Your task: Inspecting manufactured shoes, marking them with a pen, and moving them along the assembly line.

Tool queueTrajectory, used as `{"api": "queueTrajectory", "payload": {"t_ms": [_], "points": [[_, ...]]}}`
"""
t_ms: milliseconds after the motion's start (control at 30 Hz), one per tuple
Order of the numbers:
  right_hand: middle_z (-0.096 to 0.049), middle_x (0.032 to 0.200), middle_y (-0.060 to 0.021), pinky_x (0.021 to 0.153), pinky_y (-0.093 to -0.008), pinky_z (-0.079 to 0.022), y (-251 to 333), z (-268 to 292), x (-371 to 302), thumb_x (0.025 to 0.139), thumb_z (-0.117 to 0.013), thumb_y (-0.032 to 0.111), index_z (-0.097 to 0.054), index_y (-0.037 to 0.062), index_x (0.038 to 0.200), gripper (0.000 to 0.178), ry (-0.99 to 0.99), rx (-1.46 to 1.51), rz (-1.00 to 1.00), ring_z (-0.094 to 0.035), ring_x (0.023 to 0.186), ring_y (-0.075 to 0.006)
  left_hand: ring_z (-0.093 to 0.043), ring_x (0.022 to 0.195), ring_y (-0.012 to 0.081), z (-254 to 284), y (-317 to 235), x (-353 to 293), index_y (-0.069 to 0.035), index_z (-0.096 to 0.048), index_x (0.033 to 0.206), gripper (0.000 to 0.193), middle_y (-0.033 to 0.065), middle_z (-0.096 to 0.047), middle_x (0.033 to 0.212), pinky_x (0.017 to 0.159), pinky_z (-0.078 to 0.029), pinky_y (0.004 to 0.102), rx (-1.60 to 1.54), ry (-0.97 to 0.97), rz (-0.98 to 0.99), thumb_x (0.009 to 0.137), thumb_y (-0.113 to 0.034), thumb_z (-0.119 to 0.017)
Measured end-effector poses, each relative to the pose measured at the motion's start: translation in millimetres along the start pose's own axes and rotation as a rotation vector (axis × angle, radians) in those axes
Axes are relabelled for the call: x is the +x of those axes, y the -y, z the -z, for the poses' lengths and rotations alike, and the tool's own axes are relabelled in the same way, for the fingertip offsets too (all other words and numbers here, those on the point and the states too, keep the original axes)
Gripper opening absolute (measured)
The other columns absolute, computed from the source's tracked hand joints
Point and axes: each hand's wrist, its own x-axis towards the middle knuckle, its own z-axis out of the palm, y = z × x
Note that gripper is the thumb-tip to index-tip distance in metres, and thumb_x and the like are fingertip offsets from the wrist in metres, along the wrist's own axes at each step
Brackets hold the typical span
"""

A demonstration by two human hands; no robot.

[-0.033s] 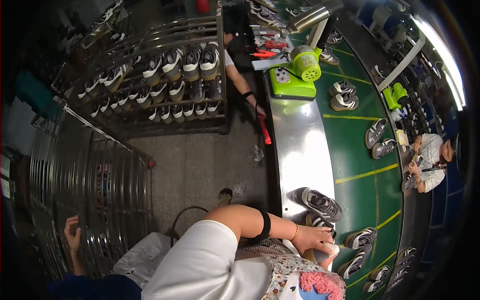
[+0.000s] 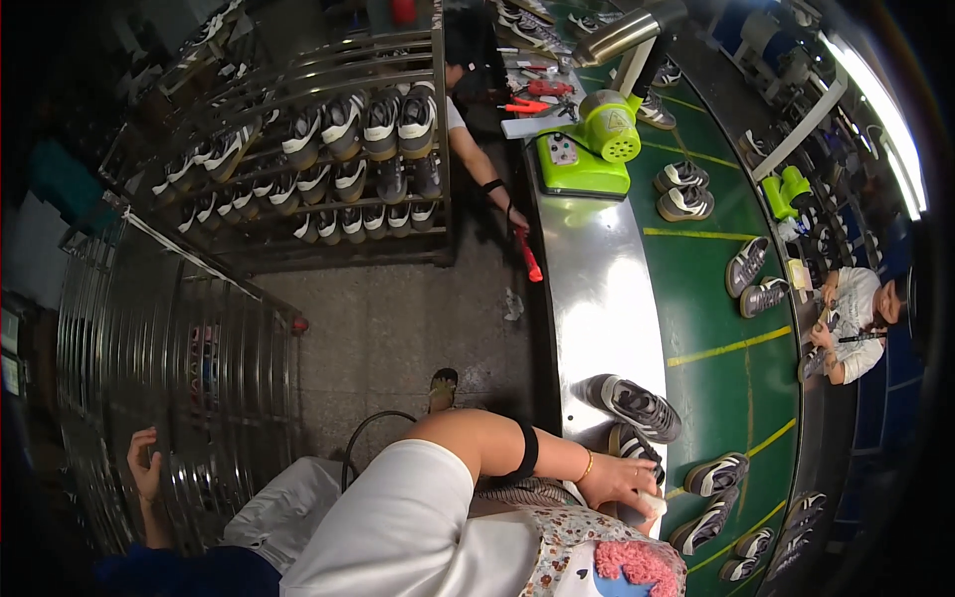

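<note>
Now the left hand's (image 2: pixel 619 484) fingers have shifted slightly around a pale piece (image 2: pixel 653 505), so handling continues; firm grip or light touch, can't tell. Piece sits near the grey shoes (image 2: pixel 645 410) on the tabletop (image 2: pixel 602 279). Right hand hidden.

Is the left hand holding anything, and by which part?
Seemingly a white thing, but the left hand hides too much to tell which part is held.
</note>
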Motion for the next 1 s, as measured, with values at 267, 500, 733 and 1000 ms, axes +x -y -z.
{"api": "queueTrajectory", "payload": {"t_ms": [267,500,733,1000], "points": [[-0.032,0.132,-0.0204,0.097,-0.0419,-0.031,8,50,-10,0.086,-0.051,0.040,-0.025,0.0022,0.134,0.067,-0.150,-0.350,-0.012,-0.037,0.118,-0.0343,-0.037,0.115,0.0341,0,15,4,-0.031,-0.045,0.121,0.084,0.0137,-0.044,0.110,0.098,-0.025,0.0575,0.092,0.294,-0.284,0.045,-0.027,-0.080],[-0.031,0.134,-0.0178,0.100,-0.0376,-0.027,176,-76,-75,0.086,-0.049,0.023,-0.027,0.0061,0.135,0.056,-0.166,0.006,-0.687,-0.033,0.123,-0.0281,-0.036,0.118,0.0309,-16,21,-6,-0.017,-0.063,0.083,0.018,0.0124,-0.045,0.114,0.099,-0.022,0.0596,0.120,0.069,-0.626,0.069,-0.027,-0.060],[-0.031,0.134,-0.0177,0.101,-0.0376,-0.025,205,-197,-41,0.083,-0.049,0.016,-0.027,0.0057,0.135,0.057,-0.288,-0.270,-0.427,-0.032,0.124,-0.0279,-0.021,0.131,0.0317,48,27,-32,-0.021,-0.049,0.119,0.072,0.0166,-0.025,0.140,0.103,-0.017,0.0532,0.071,0.316,-0.234,0.054,-0.039,-0.076],[-0.030,0.134,-0.0176,0.103,-0.0375,-0.023,159,-177,-14,0.079,-0.049,0.007,-0.027,0.0052,0.135,0.060,-0.394,-0.546,-0.083,-0.031,0.125,-0.0277,-0.044,0.109,0.0287,189,25,-148,-0.006,-0.050,0.109,0.042,0.0121,-0.045,0.118,0.092,-0.034,0.0435,0.498,-0.502,0.574,0.072,-0.018,-0.064]]}}
